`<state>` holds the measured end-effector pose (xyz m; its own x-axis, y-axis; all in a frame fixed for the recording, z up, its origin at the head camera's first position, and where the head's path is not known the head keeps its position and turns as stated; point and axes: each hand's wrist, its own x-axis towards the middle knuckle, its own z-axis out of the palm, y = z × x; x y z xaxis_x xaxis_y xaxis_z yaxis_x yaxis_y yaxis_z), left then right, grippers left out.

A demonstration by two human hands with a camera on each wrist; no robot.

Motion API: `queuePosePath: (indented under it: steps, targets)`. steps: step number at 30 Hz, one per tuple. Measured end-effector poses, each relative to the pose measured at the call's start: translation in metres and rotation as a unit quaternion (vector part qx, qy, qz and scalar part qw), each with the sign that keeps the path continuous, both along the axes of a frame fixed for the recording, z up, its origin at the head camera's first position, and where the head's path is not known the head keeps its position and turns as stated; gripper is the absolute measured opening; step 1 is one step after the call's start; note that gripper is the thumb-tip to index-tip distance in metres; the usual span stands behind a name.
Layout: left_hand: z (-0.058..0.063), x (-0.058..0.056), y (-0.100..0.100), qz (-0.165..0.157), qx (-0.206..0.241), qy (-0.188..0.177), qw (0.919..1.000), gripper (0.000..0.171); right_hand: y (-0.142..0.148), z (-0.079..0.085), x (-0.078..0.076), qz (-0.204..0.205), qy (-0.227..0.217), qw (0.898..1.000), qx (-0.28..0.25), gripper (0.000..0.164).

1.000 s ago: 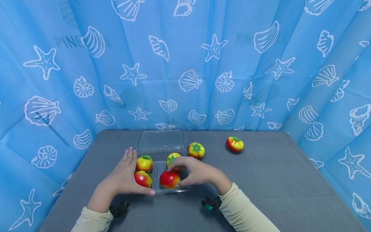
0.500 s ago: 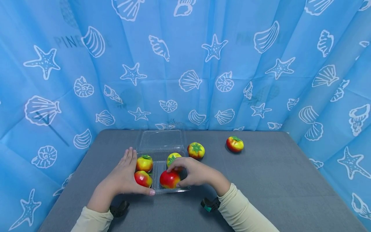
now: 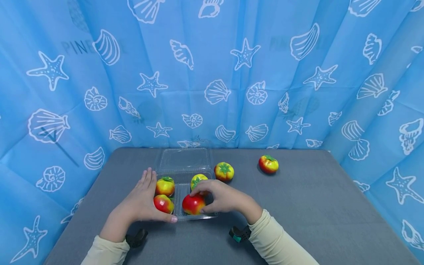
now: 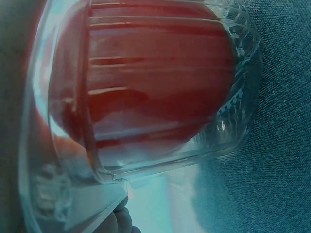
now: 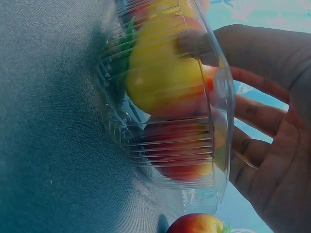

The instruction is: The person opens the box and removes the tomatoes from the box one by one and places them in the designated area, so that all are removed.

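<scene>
Barely anything has moved: the right grip [image 3: 218, 195] pinches the red fruit [image 3: 193, 205] in the clear box's [image 3: 198, 218] near right corner, left grip [image 3: 140, 202] straight-fingered alongside; probably light, firm, slippery, best held round its sides

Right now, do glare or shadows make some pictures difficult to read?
Head view: evenly lit; the far-right fruit casts a soft shadow on the table. Left wrist view: hardest, dim, with glare streaking the container over the red fruit. Right wrist view: the right hand looks dark against a bright background.
</scene>
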<state>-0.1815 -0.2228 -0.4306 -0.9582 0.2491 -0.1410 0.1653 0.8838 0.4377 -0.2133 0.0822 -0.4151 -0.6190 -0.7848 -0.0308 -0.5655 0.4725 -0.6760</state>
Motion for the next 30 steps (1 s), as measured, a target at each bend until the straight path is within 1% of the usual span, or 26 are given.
queuePosePath:
  steps: [8, 18, 24, 30]
  targets:
    - [-0.0008, -0.0007, 0.0, 0.002, 0.001, -0.001, 1.0, 0.163, 0.0001, 0.0001, -0.0013, 0.004, 0.005, 1.0, -0.016, 0.044]
    - [-0.0025, -0.0008, -0.0009, -0.001, 0.002, 0.001, 1.0, 0.162, 0.0015, -0.002, -0.0022, 0.001, -0.015, 0.999, -0.042, 0.044]
    - [-0.0016, -0.0003, -0.0003, 0.0, 0.003, 0.001, 1.0, 0.162, 0.0042, -0.0014, -0.003, 0.005, -0.016, 0.998, -0.06, 0.044]
    - [-0.0012, -0.0005, -0.0008, -0.002, 0.004, 0.001, 1.0, 0.162, 0.0069, -0.0004, -0.0041, 0.0, -0.021, 0.997, -0.075, 0.043]
